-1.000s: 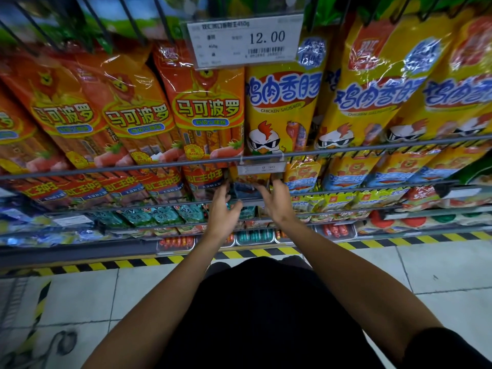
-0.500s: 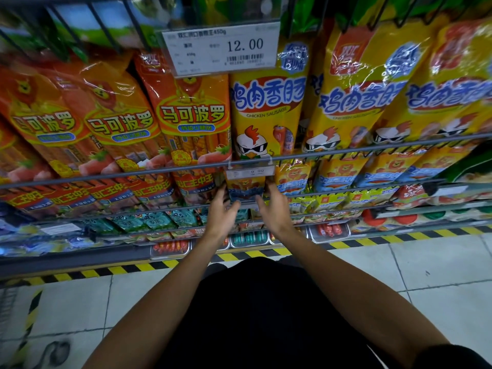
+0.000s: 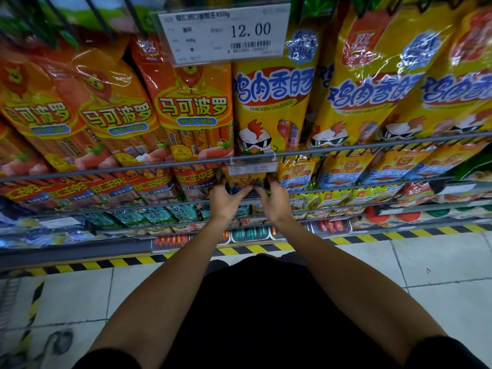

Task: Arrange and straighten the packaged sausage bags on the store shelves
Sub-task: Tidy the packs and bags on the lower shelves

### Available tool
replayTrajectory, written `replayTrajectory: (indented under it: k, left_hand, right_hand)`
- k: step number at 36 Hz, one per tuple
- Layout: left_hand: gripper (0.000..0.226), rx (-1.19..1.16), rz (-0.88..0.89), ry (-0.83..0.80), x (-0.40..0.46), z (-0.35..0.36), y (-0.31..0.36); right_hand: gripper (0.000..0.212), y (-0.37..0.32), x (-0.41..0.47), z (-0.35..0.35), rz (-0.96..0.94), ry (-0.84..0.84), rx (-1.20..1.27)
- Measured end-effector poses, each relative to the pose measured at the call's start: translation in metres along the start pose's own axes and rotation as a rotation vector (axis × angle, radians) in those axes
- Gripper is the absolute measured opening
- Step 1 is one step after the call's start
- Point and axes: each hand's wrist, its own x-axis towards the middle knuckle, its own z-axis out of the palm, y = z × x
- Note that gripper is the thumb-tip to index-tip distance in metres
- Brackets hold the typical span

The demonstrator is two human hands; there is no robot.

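Trouble can come first from the small clear plastic price tag (image 3: 253,169) that hangs on the long grey wire rail (image 3: 106,169) directly above your hands. Your left hand (image 3: 226,201) and right hand (image 3: 274,201) both grasp the sides of one yellow plastic sausage bag with a lion picture (image 3: 246,181), on the second shelf level, just under that tag. Your thumbs meet in front of the bag, and your fingers (image 3: 222,181) curl around its edges. If you lift the bag too high, I think its top will strike the tag and may knock it off the rail.

The bag stands very tight between the red-orange sausage bag (image 3: 195,179) on its left and the next yellow lion bag (image 3: 296,173) on its right; both seem to touch it. If you pull it outward fast, the neighbours can lean or slide forward over the lower wire rail (image 3: 346,190). The glossy film looks slippery, so please keep the hold firm.

For moving, you have little room: one rail is above, one is below, and bags are on both sides. The open space is toward you, over the pale tiled floor (image 3: 439,262). The tall yellow chicken sausage bag (image 3: 271,107) above hangs behind the upper rail, so your knuckles should stay below it.
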Motion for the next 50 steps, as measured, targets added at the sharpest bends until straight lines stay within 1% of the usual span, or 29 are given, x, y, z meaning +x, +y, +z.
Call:
replayTrajectory:
  k: [3, 6, 8, 10, 13, 15, 17, 19, 22, 26, 28, 30, 32, 36, 39, 41, 44, 47, 50]
  left_hand:
    - [0.067, -0.009, 0.009, 0.0, 0.003, -0.003, -0.003]
    - [0.072, 0.095, 0.021, 0.014, 0.005, -0.006, -0.001]
    - [0.072, 0.143, 0.032, 0.027, 0.005, -0.006, 0.0]
    - [0.07, 0.143, 0.04, 0.015, 0.003, -0.007, 0.0]
    - [0.06, 0.045, 0.061, -0.078, -0.001, -0.008, -0.004]
    - [0.062, 0.058, 0.085, -0.113, -0.007, -0.011, -0.008]
    - [0.068, 0.059, 0.082, -0.114, -0.017, -0.015, -0.012]
    - [0.068, 0.074, 0.112, -0.119, -0.027, -0.017, -0.019]
    - [0.069, 0.107, 0.13, -0.166, -0.035, -0.018, -0.025]
    - [0.069, 0.073, 0.112, -0.194, -0.04, -0.021, -0.023]
    - [0.067, 0.081, 0.125, -0.215, -0.044, -0.025, -0.024]
    - [0.064, 0.086, 0.123, -0.217, -0.051, -0.032, -0.028]
    - [0.062, 0.073, 0.121, -0.194, -0.057, -0.04, -0.035]
    - [0.06, 0.008, 0.099, -0.083, -0.067, -0.064, -0.047]
    - [0.06, -0.056, 0.062, -0.007, -0.071, -0.086, -0.052]
    - [0.059, -0.046, 0.06, 0.055, -0.074, -0.102, -0.054]
    - [0.06, -0.039, 0.006, 0.125, -0.082, -0.124, -0.058]
    - [0.062, -0.022, -0.016, 0.142, -0.088, -0.144, -0.061]
    - [0.064, 0.069, 0.021, 0.122, -0.09, -0.157, -0.067]
  right_hand:
    - [0.031, 0.002, -0.002, -0.001, -0.017, 0.008, -0.022]
    - [0.029, 0.002, 0.001, -0.001, -0.02, -0.015, -0.121]
    - [0.029, 0.001, 0.002, -0.002, -0.011, -0.039, -0.179]
    - [0.03, 0.0, 0.001, -0.004, -0.01, -0.049, -0.199]
    - [0.029, 0.0, -0.002, -0.006, -0.02, -0.045, -0.181]
    - [0.027, 0.002, -0.005, -0.007, -0.018, -0.027, -0.144]
    - [0.025, 0.003, -0.009, -0.008, -0.022, 0.0, -0.091]
    - [0.024, 0.007, -0.015, -0.008, -0.037, 0.011, -0.069]
    - [0.032, 0.011, -0.026, -0.008, -0.078, 0.024, -0.071]
    - [0.055, 0.011, -0.042, -0.005, -0.088, 0.001, -0.044]
    - [0.057, 0.011, -0.049, -0.004, -0.07, -0.011, -0.019]
    - [0.055, 0.01, -0.055, -0.004, -0.063, -0.009, 0.018]
    - [0.05, 0.008, -0.061, -0.004, -0.078, 0.019, 0.057]
    - [0.043, 0.0, -0.07, -0.003, -0.102, 0.053, 0.11]
    - [0.043, -0.011, -0.071, 0.001, -0.146, -0.014, 0.151]
    - [0.044, -0.019, -0.068, 0.006, -0.173, -0.073, 0.171]
    - [0.044, -0.032, -0.065, 0.019, -0.229, -0.141, 0.158]
    - [0.048, -0.046, -0.063, 0.031, -0.196, -0.221, 0.179]
    - [0.054, -0.057, -0.066, 0.041, -0.163, -0.254, 0.19]
